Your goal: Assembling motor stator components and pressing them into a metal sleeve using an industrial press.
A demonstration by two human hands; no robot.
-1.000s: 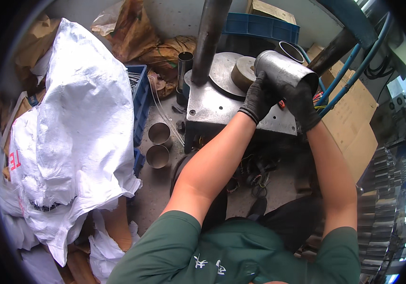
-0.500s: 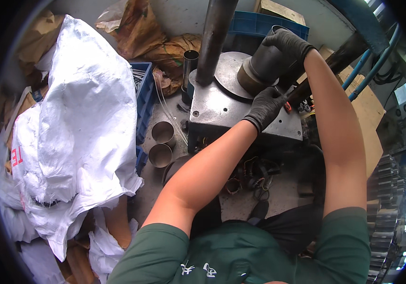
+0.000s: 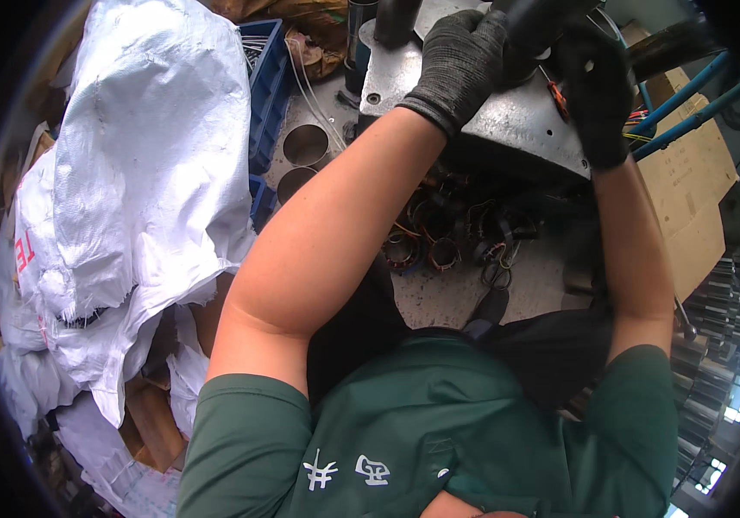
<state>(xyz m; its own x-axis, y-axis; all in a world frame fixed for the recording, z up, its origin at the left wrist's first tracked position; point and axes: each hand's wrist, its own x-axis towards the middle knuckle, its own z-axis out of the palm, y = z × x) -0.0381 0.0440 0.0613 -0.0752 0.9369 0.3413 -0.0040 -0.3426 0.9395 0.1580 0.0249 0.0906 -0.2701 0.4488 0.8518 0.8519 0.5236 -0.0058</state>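
My left hand (image 3: 466, 62), in a dark grey knit glove, is wrapped against the left side of a dark metal cylinder (image 3: 532, 30). The cylinder stands over the steel bed plate (image 3: 508, 125) of a machine, at the top edge of the view. To the right of the cylinder is my right hand (image 3: 596, 99), also gloved, dark and smeared; its fingers cannot be made out. A small tool with a red-orange handle (image 3: 557, 100) lies on the plate between the hands. What the cylinder rests on is mostly hidden.
Left of the machine stand two open metal sleeves (image 3: 306, 145) and a blue crate (image 3: 268, 104). A large white woven sack (image 3: 150, 164) fills the left. Wound copper-wire rings (image 3: 444, 253) lie on the floor below the machine. Blue pipes (image 3: 689, 108) and cardboard (image 3: 689, 190) are at right.
The view has shifted, putting the machine higher in the picture. My left hand has moved up onto the cylinder's side. My right hand has left the cylinder's top and come down on its right.
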